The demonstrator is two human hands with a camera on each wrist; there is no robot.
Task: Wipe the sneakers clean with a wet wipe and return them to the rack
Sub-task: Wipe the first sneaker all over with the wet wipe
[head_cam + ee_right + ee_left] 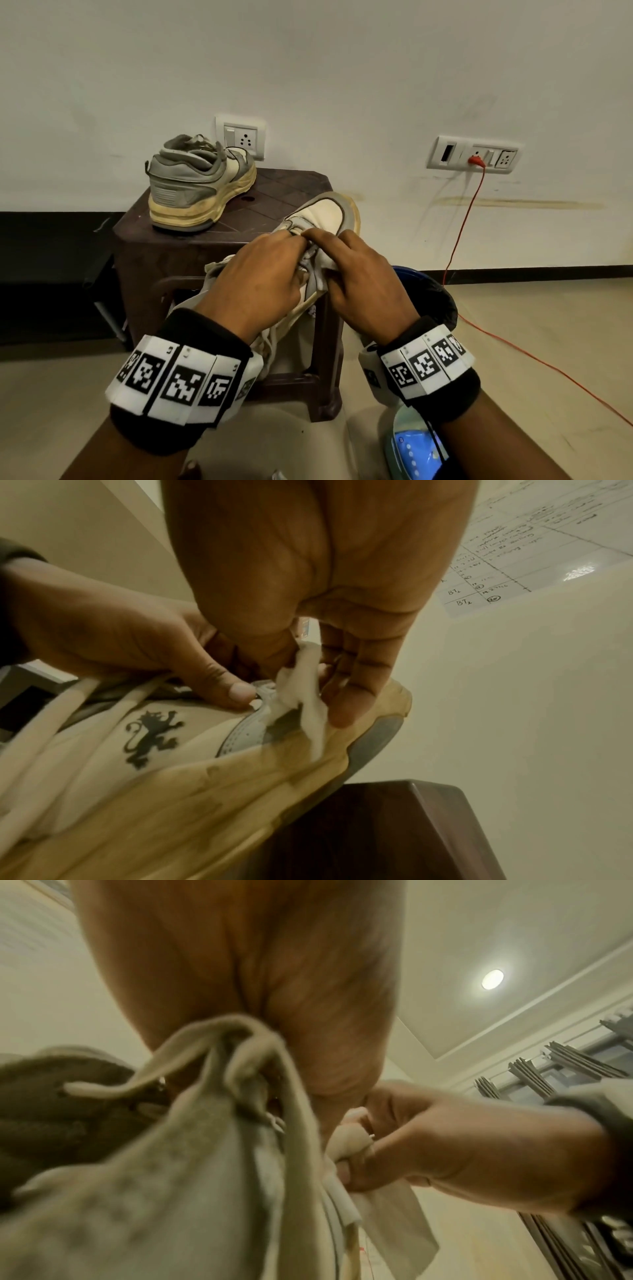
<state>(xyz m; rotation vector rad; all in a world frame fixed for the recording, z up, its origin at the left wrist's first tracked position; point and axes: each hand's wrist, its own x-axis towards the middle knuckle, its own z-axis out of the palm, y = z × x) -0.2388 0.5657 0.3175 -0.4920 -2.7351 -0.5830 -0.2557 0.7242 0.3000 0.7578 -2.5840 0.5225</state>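
Observation:
A white and grey sneaker (329, 214) with a yellowed sole is held up in front of the brown stool (284, 192), toe pointing away. My left hand (255, 277) grips its upper at the laces (219, 1039). My right hand (356, 270) pinches a white wet wipe (301, 693) and presses it against the sneaker's side near the toe (373, 723). The wipe (387, 1213) hangs below my right fingers in the left wrist view. The second sneaker (198, 181) stands upright on the stool's left rear part.
The stool stands against a white wall with two socket plates (474, 154). A red cable (462, 233) runs from the right plate down across the floor. A dark lined bin (435, 298) sits right of the stool. A wipes packet (411, 445) lies by my right forearm.

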